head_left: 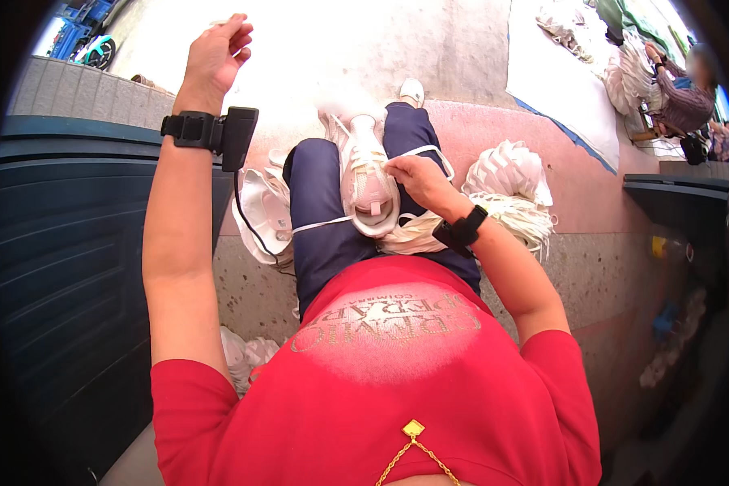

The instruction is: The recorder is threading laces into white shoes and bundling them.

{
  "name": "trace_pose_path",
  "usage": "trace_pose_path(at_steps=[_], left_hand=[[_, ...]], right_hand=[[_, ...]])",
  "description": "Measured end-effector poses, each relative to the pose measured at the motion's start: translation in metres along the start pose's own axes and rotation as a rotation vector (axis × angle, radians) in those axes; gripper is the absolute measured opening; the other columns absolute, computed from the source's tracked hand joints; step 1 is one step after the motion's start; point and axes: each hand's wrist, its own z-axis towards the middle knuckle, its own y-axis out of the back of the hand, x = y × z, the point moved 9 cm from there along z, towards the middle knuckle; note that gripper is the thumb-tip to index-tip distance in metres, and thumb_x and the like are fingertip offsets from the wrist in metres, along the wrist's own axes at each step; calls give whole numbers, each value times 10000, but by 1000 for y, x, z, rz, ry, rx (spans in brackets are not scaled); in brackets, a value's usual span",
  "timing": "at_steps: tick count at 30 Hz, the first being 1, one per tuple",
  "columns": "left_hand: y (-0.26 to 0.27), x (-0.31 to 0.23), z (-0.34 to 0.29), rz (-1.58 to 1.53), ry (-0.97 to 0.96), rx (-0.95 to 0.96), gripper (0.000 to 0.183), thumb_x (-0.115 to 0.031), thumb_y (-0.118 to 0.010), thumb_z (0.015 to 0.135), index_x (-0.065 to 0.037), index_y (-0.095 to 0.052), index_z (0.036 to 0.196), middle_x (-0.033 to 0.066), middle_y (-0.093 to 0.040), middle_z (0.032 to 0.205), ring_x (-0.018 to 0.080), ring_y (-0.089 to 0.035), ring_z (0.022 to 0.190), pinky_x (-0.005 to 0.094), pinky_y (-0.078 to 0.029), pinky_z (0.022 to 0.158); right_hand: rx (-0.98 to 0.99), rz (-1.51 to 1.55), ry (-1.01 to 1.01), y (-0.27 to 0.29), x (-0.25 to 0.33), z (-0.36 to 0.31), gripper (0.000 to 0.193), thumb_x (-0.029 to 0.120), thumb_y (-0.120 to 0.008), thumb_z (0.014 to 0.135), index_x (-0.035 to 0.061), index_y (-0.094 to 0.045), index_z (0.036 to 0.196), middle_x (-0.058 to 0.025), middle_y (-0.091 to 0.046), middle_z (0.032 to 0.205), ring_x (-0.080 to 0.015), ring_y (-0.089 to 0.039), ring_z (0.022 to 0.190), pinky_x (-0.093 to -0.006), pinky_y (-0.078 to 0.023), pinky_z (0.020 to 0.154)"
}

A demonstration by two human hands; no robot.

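A pale pink and white sneaker (370, 182) rests between my thighs, its heel opening toward me. White laces cross its upper, and loose lace lies over both thighs. My right hand (419, 182) is at the sneaker's right side, thumb and forefinger pinched on the shoelace (370, 156) by the eyelets. Far up and to the left, away from the sneaker, my left hand (216, 61) is raised with its fingers curled together. A small pale bit shows at those fingertips, but glare hides what it is.
Bundles of white laces (514, 215) and stacked pale shoe pieces (506, 170) lie right of my legs. More shoe parts (265, 212) sit at the left. A dark slatted panel (73, 283) stands along the left. Another person (684, 97) sits at the far right beside piled pieces.
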Motion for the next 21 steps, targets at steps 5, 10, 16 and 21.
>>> trace_pose_path(at_steps=[5, 10, 16, 21], left_hand=[[36, 14, -4, -4, 73, -128, 153, -156, -577, 833, -33, -580, 923, 17, -552, 760, 105, -483, 704, 234, -405, 617], [54, 26, -6, -23, 119, -186, 167, -161, -569, 838, -28, -568, 939, 10, -547, 738, 93, -473, 676, 225, -395, 588], [56, 27, -3, -24, 114, -185, 164, -160, -571, 836, -31, -569, 938, 4, -547, 717, 96, -478, 659, 222, -393, 575], [55, 32, -6, -9, 130, -174, 151, -162, -571, 836, -49, -576, 935, 1, -551, 725, 98, -491, 684, 239, -401, 598]], right_hand=[[-80, 56, -14, -8, -16, 0, 164, 144, -503, 812, 9, -585, 857, -208, -584, 783, -349, -569, 783, -388, -439, 652], [-64, -57, -63, -7, -8, 0, 149, 136, -502, 809, 4, -570, 818, -198, -581, 793, -351, -562, 757, -409, -434, 666], [-148, -266, -44, -8, 3, 2, 150, 152, -509, 795, 37, -603, 773, -146, -533, 835, -318, -515, 865, -407, -422, 746], [-113, -240, -104, -17, -11, 7, 161, 163, -509, 792, 37, -605, 766, -157, -529, 848, -317, -516, 873, -415, -425, 749]])
